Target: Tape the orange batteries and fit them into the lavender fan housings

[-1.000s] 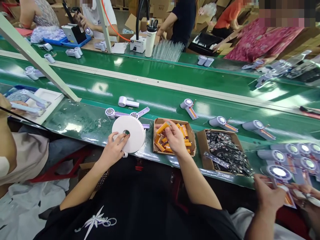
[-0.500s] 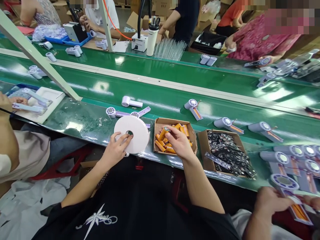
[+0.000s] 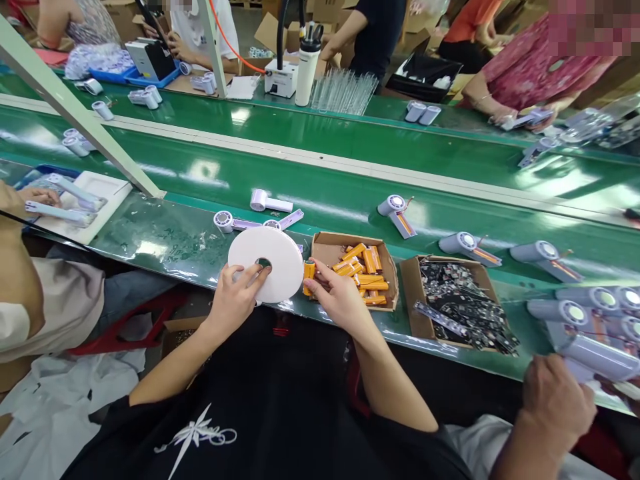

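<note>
My left hand [image 3: 237, 293] grips a white roll of tape [image 3: 280, 263], with fingertips at its centre hole. Between the thumb and fingers of my right hand [image 3: 340, 297] is an orange cylindrical battery [image 3: 309, 277], held upright against or very close to the roll's right edge. Just right of it, a cardboard box [image 3: 393, 283] holds several more orange batteries [image 3: 370, 280]. Behind the roll lie purple-grey fan housings [image 3: 223, 221], partly covered by it.
A second box [image 3: 411, 307] of black circuit boards stands at the right. Fan bodies with orange batteries [image 3: 403, 223] lie along the green conveyor belt [image 3: 320, 180]. A co-worker's hand [image 3: 557, 400] works at the far right beside grouped fans; another person's hand [image 3: 43, 195] is at the left.
My right hand has moved left out of the battery box, bringing the orange battery to the tape roll's edge. The co-worker at the right has turned a fan over.
</note>
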A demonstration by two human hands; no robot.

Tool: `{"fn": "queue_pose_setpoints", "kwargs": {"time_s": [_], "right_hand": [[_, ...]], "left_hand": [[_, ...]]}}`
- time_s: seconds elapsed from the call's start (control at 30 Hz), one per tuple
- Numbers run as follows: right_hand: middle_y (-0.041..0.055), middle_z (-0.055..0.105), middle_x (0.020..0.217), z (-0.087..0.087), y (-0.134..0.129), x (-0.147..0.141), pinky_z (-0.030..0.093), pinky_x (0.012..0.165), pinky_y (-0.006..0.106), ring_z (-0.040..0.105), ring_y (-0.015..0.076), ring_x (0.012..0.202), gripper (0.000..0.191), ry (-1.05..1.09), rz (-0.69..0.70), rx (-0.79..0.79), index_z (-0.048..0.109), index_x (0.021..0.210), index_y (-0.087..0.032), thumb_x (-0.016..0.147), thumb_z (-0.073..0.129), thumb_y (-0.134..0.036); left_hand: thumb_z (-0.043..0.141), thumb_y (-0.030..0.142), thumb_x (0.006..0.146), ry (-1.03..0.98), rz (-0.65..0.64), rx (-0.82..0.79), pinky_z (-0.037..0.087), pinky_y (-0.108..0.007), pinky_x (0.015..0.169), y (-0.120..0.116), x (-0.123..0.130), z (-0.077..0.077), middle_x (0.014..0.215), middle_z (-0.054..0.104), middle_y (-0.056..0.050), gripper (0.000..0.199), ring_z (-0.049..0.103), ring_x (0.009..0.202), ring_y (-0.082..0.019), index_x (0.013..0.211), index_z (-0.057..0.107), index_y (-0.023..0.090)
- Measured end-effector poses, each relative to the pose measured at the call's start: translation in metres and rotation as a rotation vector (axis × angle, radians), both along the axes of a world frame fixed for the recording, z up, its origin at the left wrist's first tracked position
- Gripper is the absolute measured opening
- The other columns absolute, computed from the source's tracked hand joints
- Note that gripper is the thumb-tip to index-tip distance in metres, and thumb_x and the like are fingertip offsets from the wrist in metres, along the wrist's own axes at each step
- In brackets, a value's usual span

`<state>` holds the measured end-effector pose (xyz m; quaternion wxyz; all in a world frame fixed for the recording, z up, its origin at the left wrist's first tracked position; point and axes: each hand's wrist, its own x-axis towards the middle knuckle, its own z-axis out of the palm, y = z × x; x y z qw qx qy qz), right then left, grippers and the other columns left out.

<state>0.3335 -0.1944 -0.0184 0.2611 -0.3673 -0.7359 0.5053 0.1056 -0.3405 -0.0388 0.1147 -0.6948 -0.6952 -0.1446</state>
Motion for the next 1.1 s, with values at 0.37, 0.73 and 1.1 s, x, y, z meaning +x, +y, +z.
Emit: {"fn": "queue_pose_setpoints", "kwargs": {"time_s": [0.37, 0.73, 1.1], "right_hand": [[0.0111, 0.079, 0.118, -0.037, 0.005, -0.031, 0.067, 0.094, 0.042, 0.078, 0.0248, 0.107, 0.043, 0.699, -0.461, -0.352, 0.065, 0.115, -0.023, 0.086, 0.084, -0.050], [0.0049, 0.081, 0.116, -0.027, 0.023, 0.062, 0.064, 0.075, 0.022, 0.081, 0.0177, 0.098, 0.056, 0.891, -0.695, -0.261, 0.068, 0.132, -0.030, 0.082, 0.092, -0.035], [0.0095, 0.083, 0.112, -0.025, -0.013, 0.076, 0.067, 0.092, 0.051, 0.082, 0.0300, 0.097, 0.057, 0.801, -0.645, -0.269, 0.069, 0.133, -0.030, 0.081, 0.093, -0.039]], "left_hand": [[0.087, 0.048, 0.069, -0.256, -0.094, -0.171, 0.047, -0.051, 0.098, -0.031, 0.020, -0.011, 0.114, 0.067, -0.016, 0.076, 0.054, 0.105, -0.034, 0.137, 0.071, 0.018], [0.078, 0.049, 0.087, -0.180, 0.137, -0.126, 0.044, -0.048, 0.113, -0.019, -0.134, -0.016, 0.135, 0.066, -0.014, 0.062, 0.054, 0.130, -0.034, 0.143, 0.065, 0.024], [0.056, 0.009, 0.097, 0.223, -0.248, -0.247, 0.054, -0.046, 0.098, 0.107, -0.044, -0.016, 0.137, 0.069, -0.014, 0.032, 0.057, 0.128, -0.033, 0.119, 0.077, 0.018]]}}
